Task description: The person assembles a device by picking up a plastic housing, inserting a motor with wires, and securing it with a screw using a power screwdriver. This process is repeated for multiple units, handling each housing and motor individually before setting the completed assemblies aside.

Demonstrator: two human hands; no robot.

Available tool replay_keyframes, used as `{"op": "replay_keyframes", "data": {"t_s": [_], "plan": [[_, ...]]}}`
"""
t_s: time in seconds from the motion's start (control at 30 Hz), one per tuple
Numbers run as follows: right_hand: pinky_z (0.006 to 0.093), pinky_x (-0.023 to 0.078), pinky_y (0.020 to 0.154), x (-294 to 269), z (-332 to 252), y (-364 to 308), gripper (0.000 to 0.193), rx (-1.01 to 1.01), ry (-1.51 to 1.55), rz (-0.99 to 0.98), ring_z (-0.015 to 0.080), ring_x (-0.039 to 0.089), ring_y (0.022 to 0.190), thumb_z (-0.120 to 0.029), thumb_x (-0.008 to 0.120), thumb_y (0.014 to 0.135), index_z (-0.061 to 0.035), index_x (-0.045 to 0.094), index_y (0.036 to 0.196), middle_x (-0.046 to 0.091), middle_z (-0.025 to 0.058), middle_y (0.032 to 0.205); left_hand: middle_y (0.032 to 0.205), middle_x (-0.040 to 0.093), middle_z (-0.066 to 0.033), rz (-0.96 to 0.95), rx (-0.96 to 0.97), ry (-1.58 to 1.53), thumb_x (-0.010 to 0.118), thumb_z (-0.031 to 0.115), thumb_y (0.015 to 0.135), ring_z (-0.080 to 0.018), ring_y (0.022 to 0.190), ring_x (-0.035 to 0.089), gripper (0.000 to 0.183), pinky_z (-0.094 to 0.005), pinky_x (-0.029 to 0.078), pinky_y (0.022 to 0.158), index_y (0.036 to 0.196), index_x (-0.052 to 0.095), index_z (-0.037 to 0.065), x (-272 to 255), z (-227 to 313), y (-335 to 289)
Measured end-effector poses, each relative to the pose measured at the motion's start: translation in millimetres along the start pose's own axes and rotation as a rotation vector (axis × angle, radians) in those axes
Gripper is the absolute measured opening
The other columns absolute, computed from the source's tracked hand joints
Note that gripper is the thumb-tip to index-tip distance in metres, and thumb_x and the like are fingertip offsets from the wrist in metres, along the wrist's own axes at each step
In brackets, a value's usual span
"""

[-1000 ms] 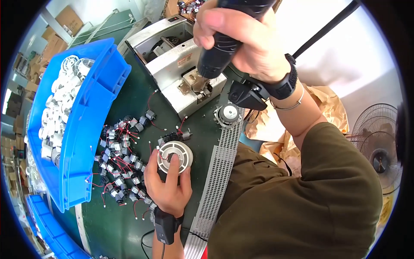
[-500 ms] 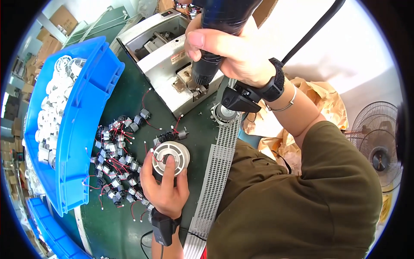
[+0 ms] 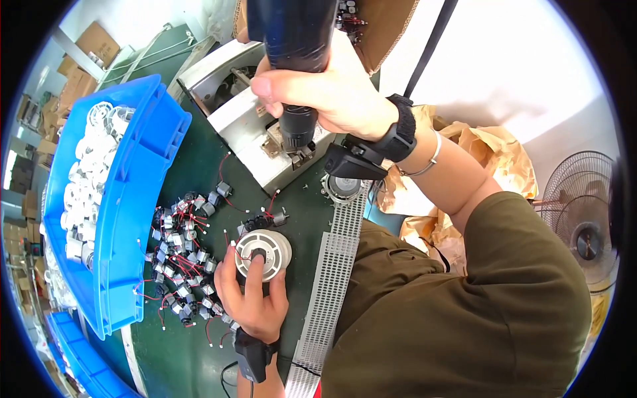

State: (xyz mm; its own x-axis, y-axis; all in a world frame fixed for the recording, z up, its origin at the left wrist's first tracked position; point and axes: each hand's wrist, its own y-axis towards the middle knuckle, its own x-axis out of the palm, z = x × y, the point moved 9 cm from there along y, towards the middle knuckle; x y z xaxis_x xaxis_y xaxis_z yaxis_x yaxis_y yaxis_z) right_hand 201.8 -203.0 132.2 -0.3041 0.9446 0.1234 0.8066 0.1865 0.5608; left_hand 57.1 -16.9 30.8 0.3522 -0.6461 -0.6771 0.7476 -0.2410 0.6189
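My right hand [image 3: 338, 96] is wrapped round a black, corded power screwdriver [image 3: 295, 40]. Its lower end is over the small metal feed part [image 3: 302, 154] of a silver box-shaped machine [image 3: 255, 149]; whether it touches cannot be made out. On the green bench, my left hand [image 3: 252, 302] grips a white round plastic housing [image 3: 282, 249] with spokes. One fingertip presses on a dark part in its centre, and a thin red wire shows beside it. Just beyond the housing lies a small motor [image 3: 279, 217] with red wires.
Many small wired motors [image 3: 179, 259] are heaped left of my left hand. A blue bin [image 3: 126, 219] of white plastic parts stands farther left. A perforated metal strip [image 3: 325, 278] edges the bench, with a round metal part [image 3: 344, 189] at its far end. A fan [image 3: 587, 242] stands right.
The screwdriver and my right hand have shifted left, and the tool stands more upright over the machine. My left hand stays on the housing, almost still.
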Motion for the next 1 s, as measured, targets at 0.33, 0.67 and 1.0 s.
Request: {"op": "replay_keyframes", "data": {"t_s": [0.33,0.67,1.0], "plan": [[0.0245,0.042,0.051,42,-42,-14,0.037,0.152,0.365,0.007,0.0139,0.055,0.055,0.001,0.064,0.074,0.0054,0.050,0.108,0.059,0.0083,0.064,0.113,0.054,-0.0223,0.008,0.136,0.042,0.074,0.010,0.065,-0.0367,0.092,0.054,0.037,-0.0444,0.043,0.078,0.100,0.060,0.006,-5,11,19],[0.0234,0.042,0.049,93,-24,-23,0.016,0.371,0.421,-0.045,0.0097,0.056,0.055,0.004,0.066,0.072,0.0010,0.058,0.085,0.060,0.0041,0.064,0.113,0.055,-0.0207,0.035,0.065,-0.091,0.077,0.012,0.064,-0.0379,0.095,0.054,0.038,-0.0444,0.044,0.080,0.098,0.062,0.007,-4,3,12],[0.0257,0.044,0.051,97,-12,-27,0.051,0.336,0.440,-0.175,0.0139,0.057,0.058,0.005,0.065,0.072,0.0033,0.044,0.118,0.062,0.0079,0.072,0.111,0.054,-0.0215,0.041,0.077,-0.097,0.076,0.012,0.063,-0.0368,0.096,0.054,0.039,-0.0436,0.044,0.081,0.099,0.061,0.005,-5,3,12]]}}
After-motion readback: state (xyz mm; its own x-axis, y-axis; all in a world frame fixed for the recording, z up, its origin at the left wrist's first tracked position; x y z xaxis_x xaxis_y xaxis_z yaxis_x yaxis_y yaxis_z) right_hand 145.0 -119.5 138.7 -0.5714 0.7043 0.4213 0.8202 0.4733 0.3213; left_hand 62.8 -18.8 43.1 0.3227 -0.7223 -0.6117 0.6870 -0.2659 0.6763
